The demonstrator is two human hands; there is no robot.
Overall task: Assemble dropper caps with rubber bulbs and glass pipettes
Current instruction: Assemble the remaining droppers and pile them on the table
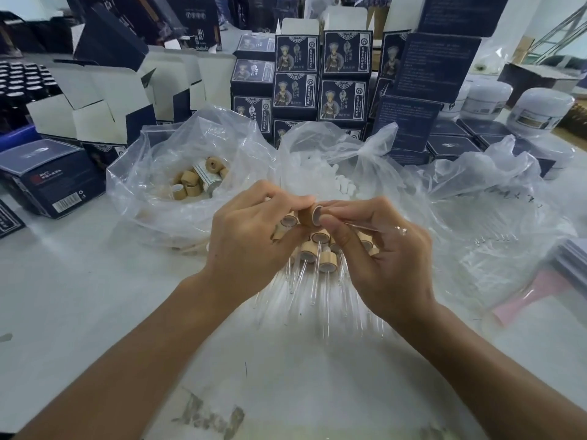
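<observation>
My left hand [251,239] pinches a wooden dropper cap [308,215] between thumb and fingers, its white-lined open end turned right. My right hand [381,258] pinches a clear glass pipette [374,228] whose near end meets that open end; its far tip points right. Below the hands lies a pile of assembled droppers [317,258], wooden caps with glass tubes pointing toward me. A plastic bag of loose wooden caps [193,181] sits behind on the left. Another bag holds white rubber bulbs [343,182]. Whether a bulb sits in the held cap is hidden.
A plastic sheet with loose glass pipettes [489,239] lies at the right. Stacks of dark blue printed boxes [320,81] stand behind the bags, open cartons [95,100] at the left, white jars [540,109] at the far right. A pink object [533,296] lies by the right edge.
</observation>
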